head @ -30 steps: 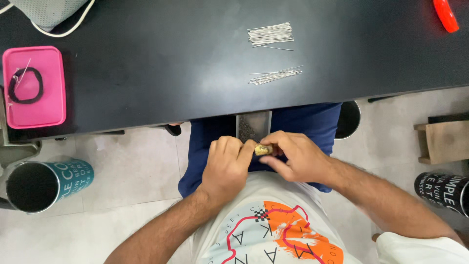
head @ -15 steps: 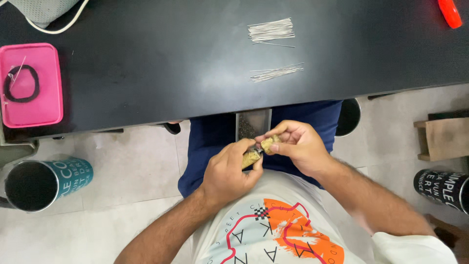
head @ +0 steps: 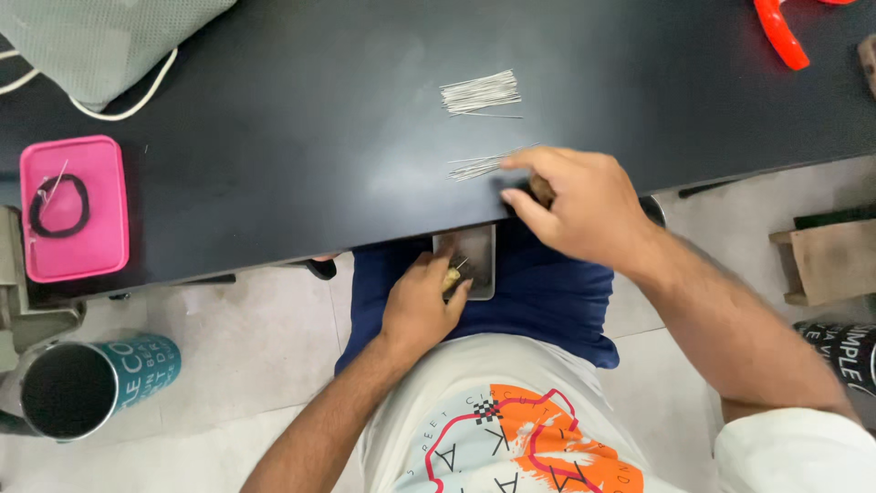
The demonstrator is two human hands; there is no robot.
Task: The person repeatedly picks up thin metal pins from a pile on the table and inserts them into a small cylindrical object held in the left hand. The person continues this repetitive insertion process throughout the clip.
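The right hand [head: 584, 205] is reaching over the near edge of the black table [head: 301, 155], its forefinger and thumb narrowing just beside the nearer bundle of thin metal pins [head: 476, 166]; whether a pin is already caught in that grip I cannot tell. The left hand [head: 422, 306] is resting in the lap, pinching a small tan piece [head: 451, 277] over a little metal tray [head: 470, 262] that is lying on the blue trousers. Judging from this, lifting one pin cleanly is calling for a light touch at the bundle's end, so that the other pins are not being scattered, while the left hand is holding the tan piece steady. A second, tidier bundle of pins [head: 481, 91] is lying farther back on the table. At the left, a flat pink rectangular box [head: 75, 208] is carrying a black ring. On the floor, a teal cylindrical can [head: 96, 383] with white lettering is lying on its side; a black cylinder [head: 844, 351] with white lettering is showing at the right.
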